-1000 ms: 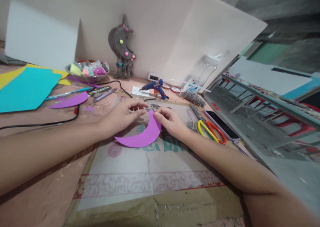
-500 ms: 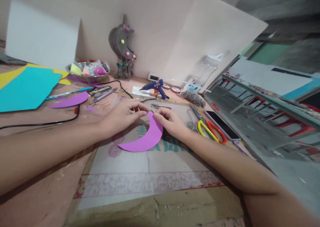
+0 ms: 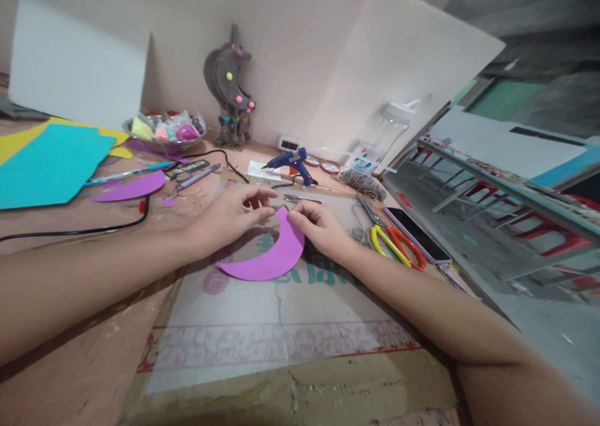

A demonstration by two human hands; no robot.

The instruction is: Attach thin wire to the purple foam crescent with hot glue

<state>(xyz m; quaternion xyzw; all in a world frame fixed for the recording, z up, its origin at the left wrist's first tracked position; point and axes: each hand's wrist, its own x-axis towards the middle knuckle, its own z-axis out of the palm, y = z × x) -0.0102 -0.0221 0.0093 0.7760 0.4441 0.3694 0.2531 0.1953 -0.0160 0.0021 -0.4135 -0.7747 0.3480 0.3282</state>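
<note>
in the head view, pinches the upper end of a purple crescent (image 3: pixel 269 263) between thumb and fingers of the right hand (image 3: pixel 323 229). holds the left hand (image 3: pixel 227 217) beside the same end, thumb and index spread; cannot tell if touching the edge. suspends the crescent between the forearms, above the printed sheet (image 3: pixel 210 345), lower tip pointing left.

could drop the crescent or let it twist, from gripping one narrow end only. could crease that end by pressing too hard, or tear it by tugging sideways. might nudge the slim metal tool (image 3: pixel 302 200) just beyond the fingertips, or even the blue glue gun (image 3: pixel 290 158), by stretching forward unguardedly.

compared with half a second ago, shows the lower tip swung slightly upward and left, the left index raised a touch, the right pinch practically unmoved.
</note>
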